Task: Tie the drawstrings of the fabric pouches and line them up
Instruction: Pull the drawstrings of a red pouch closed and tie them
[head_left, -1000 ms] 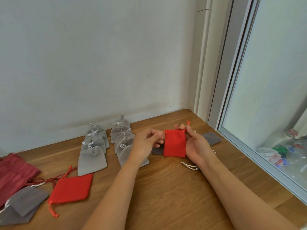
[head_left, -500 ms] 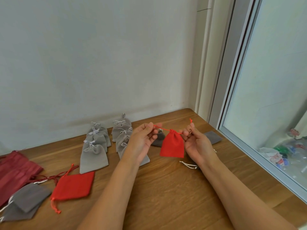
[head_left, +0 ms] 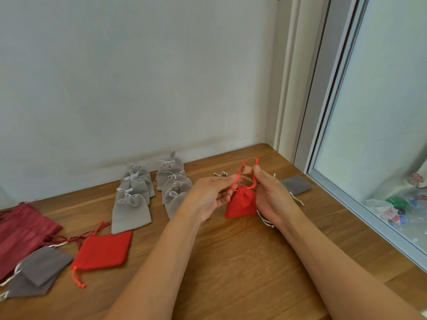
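Right of centre on the wooden table [head_left: 231, 269], the red pouch [head_left: 241, 204] is hanging with its neck cinched; whether its base is touching the wood, cannot tell. At its 9 o'clock the left hand [head_left: 208, 195] is pinching one drawstring [head_left: 233, 181] between thumb and curled fingers. At 3 o'clock the right hand [head_left: 272, 195] is pinching the other, ends pointing to 12. Palms are facing inward, forearms converging. Judging: light, limp cloth and thin, slippery cord, best gripped close to the neck. Tied grey pouches [head_left: 131, 211] are lying in two rows at 10 o'clock.
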`<state>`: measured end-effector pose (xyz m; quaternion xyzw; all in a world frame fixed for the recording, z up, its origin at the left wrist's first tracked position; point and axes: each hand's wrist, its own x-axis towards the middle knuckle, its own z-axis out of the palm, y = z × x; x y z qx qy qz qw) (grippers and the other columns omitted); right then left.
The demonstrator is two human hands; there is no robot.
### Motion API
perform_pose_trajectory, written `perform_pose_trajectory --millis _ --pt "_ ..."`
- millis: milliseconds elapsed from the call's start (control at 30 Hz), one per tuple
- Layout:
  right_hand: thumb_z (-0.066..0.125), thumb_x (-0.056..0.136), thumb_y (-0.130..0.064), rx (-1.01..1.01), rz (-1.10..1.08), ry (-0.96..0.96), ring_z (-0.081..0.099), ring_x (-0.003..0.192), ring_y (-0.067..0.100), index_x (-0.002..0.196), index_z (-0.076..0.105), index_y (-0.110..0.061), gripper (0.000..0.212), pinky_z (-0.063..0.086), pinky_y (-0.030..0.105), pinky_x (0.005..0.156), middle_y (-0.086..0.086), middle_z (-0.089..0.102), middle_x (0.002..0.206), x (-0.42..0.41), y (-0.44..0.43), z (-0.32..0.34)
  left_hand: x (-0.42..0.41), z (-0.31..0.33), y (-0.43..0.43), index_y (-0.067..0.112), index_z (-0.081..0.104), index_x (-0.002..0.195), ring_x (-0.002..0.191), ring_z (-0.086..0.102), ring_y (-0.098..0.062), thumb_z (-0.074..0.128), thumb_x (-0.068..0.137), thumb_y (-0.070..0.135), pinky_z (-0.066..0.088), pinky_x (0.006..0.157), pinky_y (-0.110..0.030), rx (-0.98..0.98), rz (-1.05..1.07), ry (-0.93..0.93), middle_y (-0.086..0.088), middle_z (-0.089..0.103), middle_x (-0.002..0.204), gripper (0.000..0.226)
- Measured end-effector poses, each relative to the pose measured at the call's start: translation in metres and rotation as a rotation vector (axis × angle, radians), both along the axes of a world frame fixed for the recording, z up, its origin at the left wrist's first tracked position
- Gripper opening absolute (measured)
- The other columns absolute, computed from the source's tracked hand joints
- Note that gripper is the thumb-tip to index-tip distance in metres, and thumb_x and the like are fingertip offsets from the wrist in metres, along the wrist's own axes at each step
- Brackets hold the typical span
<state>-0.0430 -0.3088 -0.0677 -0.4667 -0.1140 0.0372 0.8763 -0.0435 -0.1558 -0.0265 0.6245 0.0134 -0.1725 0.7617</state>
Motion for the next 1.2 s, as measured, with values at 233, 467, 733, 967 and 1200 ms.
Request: perform_pose_trajectory --millis 233,467,733,967,1200 --pt "0.053 0.092 -0.033 0.029 0.087 0.091 0.063 0.089 0.02 0.136 0.049 -0.001 0.054 0.054 0.033 0.087 0.008 0.067 0.103 0.004 -0.001 -0.005 0.001 -0.006 -0.013 0.01 0.059 0.069 0.037 0.042 -0.004 0.062 0.093 0.022 0.036 0.037 -0.015 0.282 0.048 -0.012 0.002 0.053 0.053 0.027" --pt "0.079 0.074 -0.046 0.044 0.075 0.067 0.046 0.132 0.037 0.137 0.043 0.007 0.09 0.032 0.05 0.113 0.025 0.049 0.14 0.006 0.0 -0.006 0.003 0.001 -0.008 0.005 0.055 0.091 0.036 0.045 -0.005 0.037 0.104 0.018 0.027 0.032 -0.013 -0.217 0.06 0.192 -0.01 0.071 0.067 0.026" --pt "0.079 0.071 -0.049 -0.05 0.072 0.034 0.063 0.102 0.026 0.115 0.068 -0.008 0.061 0.045 0.041 0.1 0.013 0.068 0.106 0.005 0.003 -0.007 0.0 -0.006 -0.011 0.006 0.064 0.081 0.034 0.029 -0.003 0.061 0.094 0.024 0.023 0.036 -0.015 0.344 0.027 -0.125 0.008 0.043 0.042 0.022" --pt "0.058 0.086 -0.037 -0.092 -0.027 0.071 0.059 0.055 0.015 0.105 0.069 -0.009 0.035 0.053 0.029 0.066 0.002 0.055 0.053 -0.002 0.006 -0.003 -0.006 0.006 -0.007 0.019 0.072 0.062 0.048 0.037 -0.006 0.06 0.093 0.017 0.032 0.045 -0.016 0.379 -0.195 -0.188 0.004 0.053 0.054 0.033" --pt "0.069 0.077 -0.039 -0.102 -0.055 0.034 0.067 0.083 0.024 0.1 0.074 -0.011 0.036 0.057 0.029 0.079 0.022 0.064 0.086 -0.002 0.009 -0.001 -0.002 0.009 -0.003 0.011 0.072 0.069 0.045 0.047 0.005 0.073 0.083 0.021 0.039 0.053 -0.012 0.476 -0.014 -0.374 0.014 0.056 0.048 0.018"
